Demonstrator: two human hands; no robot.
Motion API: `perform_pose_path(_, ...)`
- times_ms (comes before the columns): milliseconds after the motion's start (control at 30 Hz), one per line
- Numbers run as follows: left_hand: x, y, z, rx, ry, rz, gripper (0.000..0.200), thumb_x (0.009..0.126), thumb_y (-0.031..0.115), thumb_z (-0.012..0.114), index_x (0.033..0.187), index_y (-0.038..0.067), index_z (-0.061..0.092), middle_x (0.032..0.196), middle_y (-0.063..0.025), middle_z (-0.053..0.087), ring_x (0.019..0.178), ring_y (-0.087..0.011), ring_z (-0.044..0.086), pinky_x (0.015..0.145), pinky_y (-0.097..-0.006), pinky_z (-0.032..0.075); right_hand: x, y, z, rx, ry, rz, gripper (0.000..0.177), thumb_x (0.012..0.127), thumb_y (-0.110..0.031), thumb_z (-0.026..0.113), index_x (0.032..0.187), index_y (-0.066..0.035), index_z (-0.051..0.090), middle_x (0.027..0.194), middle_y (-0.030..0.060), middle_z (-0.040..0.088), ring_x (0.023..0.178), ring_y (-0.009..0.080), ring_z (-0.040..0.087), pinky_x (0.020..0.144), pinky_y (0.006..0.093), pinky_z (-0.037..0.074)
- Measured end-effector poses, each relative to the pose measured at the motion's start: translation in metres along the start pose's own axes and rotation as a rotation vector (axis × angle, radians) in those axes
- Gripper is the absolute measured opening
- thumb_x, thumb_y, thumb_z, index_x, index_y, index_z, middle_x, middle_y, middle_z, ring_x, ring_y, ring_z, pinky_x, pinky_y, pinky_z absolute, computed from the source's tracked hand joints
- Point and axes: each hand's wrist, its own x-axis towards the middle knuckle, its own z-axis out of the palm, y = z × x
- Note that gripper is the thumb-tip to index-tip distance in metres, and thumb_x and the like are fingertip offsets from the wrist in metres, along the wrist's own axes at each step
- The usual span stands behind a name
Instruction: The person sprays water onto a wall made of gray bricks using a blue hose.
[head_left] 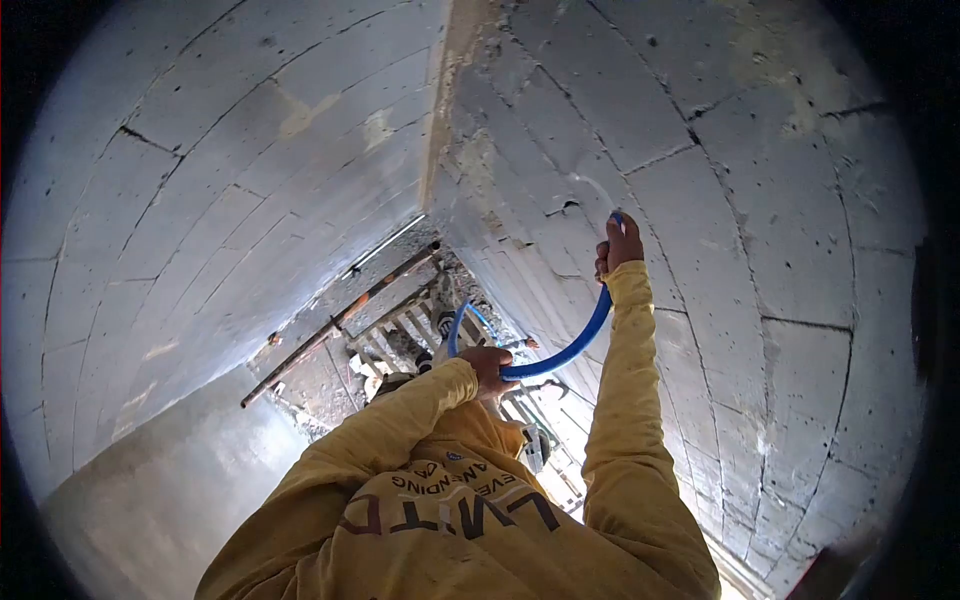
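Note:
A blue hose (565, 357) curves between my two hands. My right hand (622, 243) is raised toward the right block wall (720, 230), with its fingers closed round the hose near its end. A thin, clear stream of water (597, 187) leaves that end and arcs up and left in front of the wall. Lower down, close to my chest, my left hand (487, 370) is wrapped round another stretch of the hose. From there the hose loops down toward the floor, where part of it is hidden behind my sleeve and body.
The left block wall (270, 160) meets the right one in a corner ahead. Far below, a long rusty pole (330, 335) lies across the rubble near wooden slats (405, 328). A smooth grey surface (200, 475) is at lower left.

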Motion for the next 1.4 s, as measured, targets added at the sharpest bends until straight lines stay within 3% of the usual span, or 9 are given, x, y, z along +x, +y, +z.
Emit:
perform_pose_path(233, 0.001, 0.022, 0.006, -0.028, -0.147, 0.003, 0.033, 0.078, 0.042, 0.064, 0.082, 0.009, 0.062, 0.077, -0.0123, 0.065, 0.076, -0.0269, 0.064, 0.070, -0.0374, 0.048, -0.014, 0.002, -0.036, -0.002, 0.099, -0.082, 0.033, 0.089, -0.032, 0.052, 0.119, -0.019, 0.045, 0.054, 0.0048, 0.046, 0.037, 0.0148, 0.041, 0.034, 0.0304, 0.033)
perform_pose_path(367, -0.009, 0.023, 0.012, 0.018, -0.076, 0.034, 0.032, 0.078, 0.042, 0.064, 0.080, 0.010, 0.063, 0.077, -0.0118, 0.065, 0.077, -0.0290, 0.064, 0.070, -0.0381, 0.049, -0.012, 0.020, -0.050, 0.041, 0.130, -0.052, 0.035, 0.089, -0.032, 0.053, 0.120, -0.020, 0.045, 0.054, 0.0050, 0.047, 0.036, 0.0151, 0.042, 0.032, 0.0305, 0.033)
perform_pose_path(633, 0.002, 0.045, 0.025, -0.084, 0.037, 0.115, 0.031, 0.079, 0.038, 0.065, 0.079, 0.007, 0.061, 0.073, -0.0128, 0.063, 0.073, -0.0296, 0.063, 0.067, -0.0377, 0.049, -0.026, -0.020, -0.075, 0.045, 0.142, -0.146, 0.034, 0.091, -0.037, 0.049, 0.123, -0.026, 0.042, 0.052, 0.0021, 0.044, 0.034, 0.0150, 0.040, 0.033, 0.0343, 0.035)
perform_pose_path(767, 0.001, 0.064, 0.023, -0.131, -0.021, 0.079, 0.030, 0.081, 0.034, 0.063, 0.092, 0.007, 0.061, 0.072, -0.0124, 0.062, 0.067, -0.0253, 0.063, 0.064, -0.0337, 0.051, -0.015, -0.027, -0.085, 0.030, 0.154, -0.140, 0.035, 0.091, -0.037, 0.050, 0.123, -0.025, 0.042, 0.052, 0.0023, 0.045, 0.034, 0.0152, 0.041, 0.032, 0.0347, 0.035)
perform_pose_path(800, 0.006, 0.064, 0.029, -0.117, 0.070, 0.189, 0.031, 0.083, 0.034, 0.062, 0.099, 0.007, 0.060, 0.070, -0.0121, 0.062, 0.064, -0.0235, 0.063, 0.062, -0.0343, 0.051, -0.013, -0.031, -0.085, 0.036, 0.145, -0.139, 0.035, 0.091, -0.037, 0.050, 0.123, -0.025, 0.042, 0.052, 0.0024, 0.045, 0.034, 0.0153, 0.041, 0.032, 0.0349, 0.035)
perform_pose_path(900, 0.015, 0.070, 0.037, -0.187, -0.037, 0.067, 0.031, 0.083, 0.033, 0.061, 0.099, 0.007, 0.059, 0.068, -0.0116, 0.062, 0.063, -0.0226, 0.063, 0.061, -0.0351, 0.051, -0.006, -0.038, -0.087, 0.021, 0.162, -0.156, 0.035, 0.088, -0.033, 0.055, 0.119, -0.022, 0.044, 0.055, 0.0043, 0.047, 0.037, 0.0152, 0.043, 0.033, 0.0336, 0.036)
perform_pose_path(1067, 0.023, 0.089, 0.033, -0.103, 0.095, 0.105, 0.040, 0.080, 0.044, 0.061, 0.076, 0.004, 0.060, 0.067, -0.0138, 0.061, 0.070, -0.0324, 0.062, 0.069, -0.0402, 0.050, 0.026, -0.027, -0.109, 0.017, 0.246, -0.232, 0.035, 0.087, -0.034, 0.058, 0.117, -0.022, 0.045, 0.055, 0.0038, 0.047, 0.037, 0.0142, 0.041, 0.034, 0.0324, 0.036)
perform_pose_path(1400, 0.046, 0.091, 0.065, -0.107, -0.015, 0.110, 0.037, 0.081, 0.040, 0.062, 0.074, 0.004, 0.059, 0.066, -0.0134, 0.060, 0.068, -0.0283, 0.062, 0.068, -0.0371, 0.048, 0.018, -0.028, -0.115, -0.108, 0.217, -0.223, 0.033, 0.088, -0.028, 0.057, 0.116, -0.023, 0.042, 0.053, 0.0016, 0.045, 0.037, 0.0127, 0.040, 0.033, 0.0295, 0.032)
